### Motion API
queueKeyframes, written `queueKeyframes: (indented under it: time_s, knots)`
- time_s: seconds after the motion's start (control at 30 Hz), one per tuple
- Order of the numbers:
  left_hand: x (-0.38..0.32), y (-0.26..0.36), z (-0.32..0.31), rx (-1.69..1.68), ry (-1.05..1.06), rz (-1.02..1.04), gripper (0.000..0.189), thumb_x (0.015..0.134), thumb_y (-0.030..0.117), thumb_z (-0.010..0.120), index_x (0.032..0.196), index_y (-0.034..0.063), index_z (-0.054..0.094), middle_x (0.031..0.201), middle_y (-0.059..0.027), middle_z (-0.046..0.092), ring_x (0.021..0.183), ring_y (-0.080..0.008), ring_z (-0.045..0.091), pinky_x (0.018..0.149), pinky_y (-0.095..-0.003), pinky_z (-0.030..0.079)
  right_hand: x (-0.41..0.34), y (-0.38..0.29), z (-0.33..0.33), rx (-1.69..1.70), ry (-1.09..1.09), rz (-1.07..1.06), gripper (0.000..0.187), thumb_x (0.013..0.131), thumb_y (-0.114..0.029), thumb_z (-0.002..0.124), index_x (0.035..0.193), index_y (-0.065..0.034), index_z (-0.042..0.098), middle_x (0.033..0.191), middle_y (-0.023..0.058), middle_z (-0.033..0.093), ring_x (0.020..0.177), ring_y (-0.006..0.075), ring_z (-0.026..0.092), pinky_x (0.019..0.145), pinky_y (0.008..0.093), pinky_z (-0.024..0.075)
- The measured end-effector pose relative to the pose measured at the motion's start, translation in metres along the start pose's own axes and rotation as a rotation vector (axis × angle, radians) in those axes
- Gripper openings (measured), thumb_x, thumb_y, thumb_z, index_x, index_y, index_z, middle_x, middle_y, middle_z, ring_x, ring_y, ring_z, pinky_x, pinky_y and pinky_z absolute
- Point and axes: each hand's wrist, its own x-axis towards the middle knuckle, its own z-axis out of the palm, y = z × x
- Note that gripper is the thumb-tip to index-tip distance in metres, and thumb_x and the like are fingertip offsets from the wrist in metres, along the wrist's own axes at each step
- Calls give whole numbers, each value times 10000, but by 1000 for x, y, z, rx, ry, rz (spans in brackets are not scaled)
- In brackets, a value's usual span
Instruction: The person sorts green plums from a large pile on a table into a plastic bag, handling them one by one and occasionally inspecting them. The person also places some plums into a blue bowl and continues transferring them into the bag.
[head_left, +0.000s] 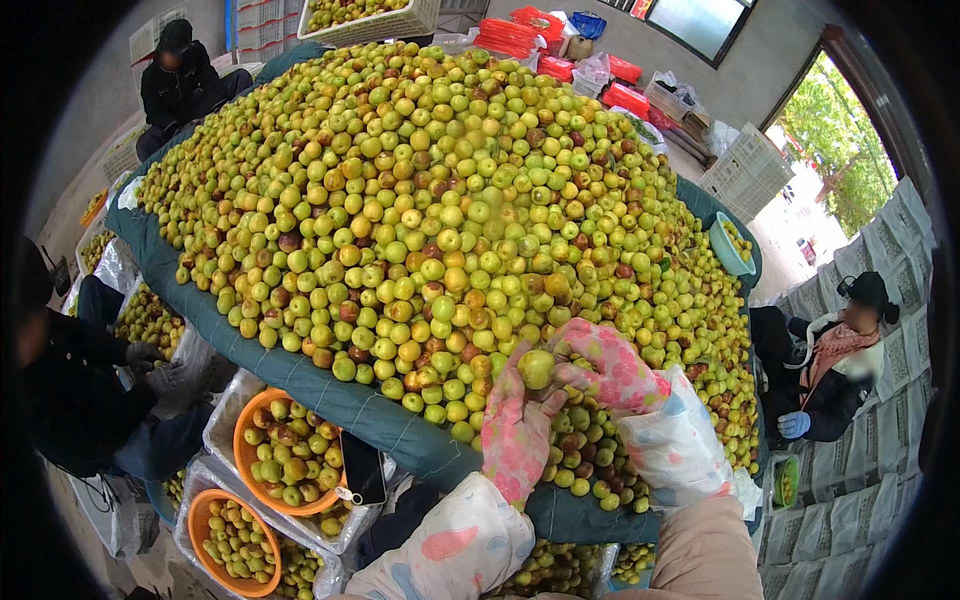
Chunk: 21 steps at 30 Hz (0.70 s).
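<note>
A yellow-green jujube (536, 369) is held between my two hands, just above the near edge of a large heap of jujubes (420, 202). My left hand (517, 435), in a pink floral glove, grips its left and lower side. From the right, my right hand (611, 367), gloved alike, has its fingertips against the same fruit. Patterned white sleeve covers reach over both wrists. Below my hands, redder and browner jujubes (581, 450) lie in a separate patch at the heap's front. A dark green padded cloth (337, 394) borders the heap.
Two orange baskets (238, 450) of jujubes stand at lower left, beside a smartphone (363, 469). People sit at the far left (180, 82), near left (75, 375) and right (825, 360). A light-blue bowl (724, 244) rests on the heap's right edge. Red packages (510, 37) lie behind.
</note>
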Motion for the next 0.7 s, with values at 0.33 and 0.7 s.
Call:
queueKeyframes:
  time_s: [0.33, 0.7]
  knots:
    - [-6, -22, -22, 46, 70, -10, 557, 966, 366, 518, 1401, 43, 393, 1312, -68, 521, 1186, -189, 497, 1007, -346, 375, -14, 4, 27, 127, -24, 60, 463, 826, -211, 669, 1253, -84, 544, 1188, 167, 551, 1082, 342, 560, 906, 402, 463]
    - [-9, -25, -19, 100, 342, -52, 677, 929, 347, 574, 1457, 34, 288, 1464, -145, 340, 1336, -299, 351, 1103, -415, 265, 15, 78, 66, -621, 189, 249, 477, 791, -150, 622, 1260, -96, 556, 1279, 177, 536, 1182, 354, 517, 978, 433, 435]
